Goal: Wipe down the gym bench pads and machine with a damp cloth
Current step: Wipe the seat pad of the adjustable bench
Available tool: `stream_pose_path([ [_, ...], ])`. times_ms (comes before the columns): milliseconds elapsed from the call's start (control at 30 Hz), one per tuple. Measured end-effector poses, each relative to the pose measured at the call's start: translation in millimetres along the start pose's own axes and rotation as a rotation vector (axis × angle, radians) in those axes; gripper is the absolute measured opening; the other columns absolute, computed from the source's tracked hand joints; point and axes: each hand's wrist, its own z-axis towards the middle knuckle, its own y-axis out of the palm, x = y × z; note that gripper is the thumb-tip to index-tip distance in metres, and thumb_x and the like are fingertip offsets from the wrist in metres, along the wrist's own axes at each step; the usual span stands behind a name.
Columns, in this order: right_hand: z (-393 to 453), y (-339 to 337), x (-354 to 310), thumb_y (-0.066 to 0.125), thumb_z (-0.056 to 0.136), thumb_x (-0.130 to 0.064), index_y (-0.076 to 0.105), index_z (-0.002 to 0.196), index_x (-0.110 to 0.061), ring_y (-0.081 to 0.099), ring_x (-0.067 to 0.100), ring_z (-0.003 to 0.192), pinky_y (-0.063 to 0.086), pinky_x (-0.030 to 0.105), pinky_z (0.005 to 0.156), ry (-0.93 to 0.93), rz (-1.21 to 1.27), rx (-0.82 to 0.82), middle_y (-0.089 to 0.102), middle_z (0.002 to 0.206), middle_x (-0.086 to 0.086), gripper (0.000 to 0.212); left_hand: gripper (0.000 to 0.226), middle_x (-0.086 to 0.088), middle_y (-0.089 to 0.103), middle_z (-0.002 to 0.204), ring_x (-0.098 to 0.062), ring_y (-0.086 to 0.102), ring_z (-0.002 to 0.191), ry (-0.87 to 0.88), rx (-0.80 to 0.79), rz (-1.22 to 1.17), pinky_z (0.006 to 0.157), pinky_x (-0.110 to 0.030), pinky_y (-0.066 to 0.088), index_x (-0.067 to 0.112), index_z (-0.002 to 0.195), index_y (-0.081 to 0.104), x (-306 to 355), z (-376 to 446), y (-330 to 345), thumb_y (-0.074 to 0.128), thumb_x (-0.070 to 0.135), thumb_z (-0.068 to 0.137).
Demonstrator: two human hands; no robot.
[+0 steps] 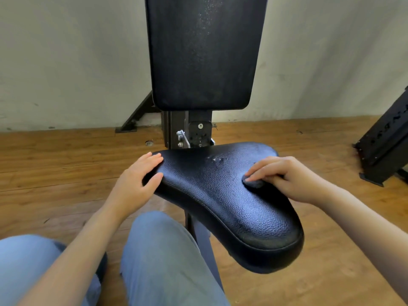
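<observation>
Back pad [203, 51], upright against the wall, droplets visible near its top; its upper end is cut off by the frame. Seat pad [220, 202] below it, black pebbled vinyl, wide at the rear, narrowing toward the viewer; a few droplets near its rear centre.

Left hand [136, 180] lies flat on the seat's left rear corner, fingers straight, thumb over the edge: bracing, holding nothing.

Right hand [287, 177] on the right rear, fingers curled down onto a small dark cloth [254, 183], pressing it to the vinyl.

Judgement: cloth is soft and light, wadded; it should slide easily on wet vinyl, so press from above. Pad is likely firm foam.

Most of the cloth is hidden under the fingers; dampness cannot be confirmed.
</observation>
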Motion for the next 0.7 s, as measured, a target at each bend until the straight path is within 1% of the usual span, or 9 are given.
stream_pose_path([
  [67,6.2,4.4,-8.8,0.054,0.081,-0.007,0.071,0.099,-0.031,0.060,-0.002,0.099,0.044,0.021,0.093,0.010,0.000,-0.010,0.068,0.100,-0.020,0.035,0.050,0.017,0.041,0.134,0.000,0.025,0.136,0.006,0.004,-0.001,0.110,-0.022,0.019,0.015,0.135,0.051,0.1,-0.7,0.4,0.049,0.029,0.087],
  [133,1.8,10.5,-26.8,0.060,0.082,-0.022,0.074,0.099,-0.028,0.058,-0.003,0.102,0.040,0.015,0.094,-0.002,0.011,-0.072,0.067,0.104,-0.018,0.022,0.046,0.016,0.041,0.135,-0.001,0.025,0.137,0.011,0.010,0.002,0.111,-0.023,0.019,0.015,0.136,0.050,-0.4,-0.7,1.0,0.051,0.026,0.090],
  [200,-5.7,14.3,-38.6,0.061,0.080,-0.036,0.073,0.100,-0.027,0.057,-0.005,0.103,0.038,0.012,0.095,-0.049,0.031,-0.072,0.067,0.105,-0.019,0.026,0.043,0.015,0.041,0.136,-0.003,0.026,0.138,0.010,0.011,-0.001,0.111,-0.025,0.019,0.015,0.136,0.050,-1.5,-0.2,1.2,0.053,0.021,0.093],
  [267,-8.5,14.6,-36.8,0.066,0.079,-0.031,0.075,0.092,-0.034,0.060,-0.007,0.098,0.040,0.009,0.090,-0.028,0.120,-0.015,0.069,0.097,-0.024,0.016,0.042,0.014,0.042,0.136,-0.003,0.025,0.138,0.011,0.012,-0.004,0.111,-0.025,0.019,0.015,0.136,0.050,-2.4,0.2,1.7,0.055,0.017,0.094],
  [333,-4.3,13.4,-28.7,0.071,0.080,-0.013,0.070,0.090,-0.045,0.062,-0.011,0.087,0.041,0.005,0.081,0.034,0.202,0.074,0.069,0.089,-0.028,0.033,0.042,0.014,0.042,0.137,-0.002,0.025,0.138,0.005,0.009,-0.004,0.111,-0.023,0.019,0.016,0.136,0.050,-1.7,0.1,1.7,0.054,0.017,0.094],
  [400,1.5,14.9,-22.9,0.073,0.078,-0.006,0.065,0.093,-0.045,0.060,-0.014,0.077,0.039,0.003,0.075,0.061,0.198,0.082,0.069,0.083,-0.029,0.043,0.046,0.016,0.042,0.136,-0.001,0.025,0.138,-0.001,-0.001,-0.009,0.110,-0.021,0.018,0.017,0.136,0.050,-0.9,-0.1,1.0,0.050,0.027,0.091],
  [533,-2.7,15.9,-31.1,0.075,0.072,-0.022,0.075,0.081,-0.030,0.064,-0.001,0.082,0.043,0.010,0.078,-0.045,0.146,0.050,0.070,0.083,-0.022,0.012,0.056,0.016,0.042,0.136,-0.001,0.025,0.137,-0.001,-0.001,-0.021,0.110,-0.021,0.019,0.016,0.135,0.051,0.1,-0.2,0.7,0.044,0.033,0.083],
  [633,-5.2,9.9,-26.9,0.072,0.071,-0.027,0.072,0.088,-0.029,0.065,0.001,0.083,0.046,0.013,0.080,-0.019,0.109,0.043,0.071,0.085,-0.019,0.017,0.056,0.016,0.041,0.136,0.000,0.024,0.137,0.003,0.000,-0.015,0.110,-0.021,0.018,0.016,0.136,0.050,1.1,0.1,1.6,0.044,0.034,0.083],
  [700,3.7,5.5,-5.1,0.076,0.071,-0.016,0.073,0.069,-0.034,0.062,-0.006,0.078,0.042,0.006,0.075,0.116,0.030,0.136,0.069,0.075,-0.024,0.018,0.056,0.016,0.040,0.136,0.000,0.024,0.137,0.004,-0.001,-0.007,0.110,-0.019,0.017,0.016,0.136,0.049,0.1,0.4,1.2,0.043,0.034,0.084],
])
